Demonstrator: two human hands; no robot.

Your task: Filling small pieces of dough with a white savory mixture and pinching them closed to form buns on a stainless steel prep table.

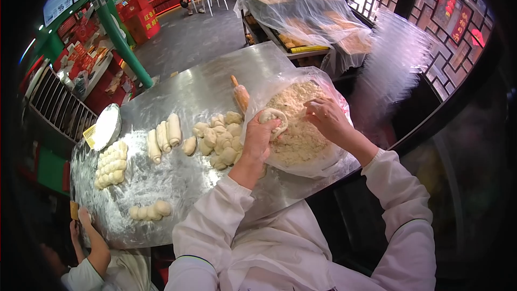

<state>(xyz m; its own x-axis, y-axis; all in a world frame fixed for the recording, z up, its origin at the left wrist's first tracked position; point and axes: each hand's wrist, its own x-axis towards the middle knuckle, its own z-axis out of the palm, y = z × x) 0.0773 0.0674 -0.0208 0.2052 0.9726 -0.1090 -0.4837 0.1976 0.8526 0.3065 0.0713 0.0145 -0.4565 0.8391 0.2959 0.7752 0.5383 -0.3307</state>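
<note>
My left hand (260, 135) holds a cupped dough wrapper (273, 122), its thumb pressed inside the hollow. To the right of it, my right hand (325, 115) hovers over a crumbly pale filling (299, 137), fingers bent; whether it pinches any crumbs I cannot tell. The filling lies in a wide container lined with a clear plastic sheet (258, 85). Left of the container is a heap of dough pieces (220, 139), with a wooden rolling pin (241, 96) behind it. Several rolled dough logs (163, 137) lie farther left.
A floured metal table (194, 210) carries rows of dough balls (111, 165), a short dough row (149, 211) and a bowl of white flour (107, 125). A co-worker's arms (95, 238) are at the left edge. Beyond stands a plastic-covered rack of trays (299, 16).
</note>
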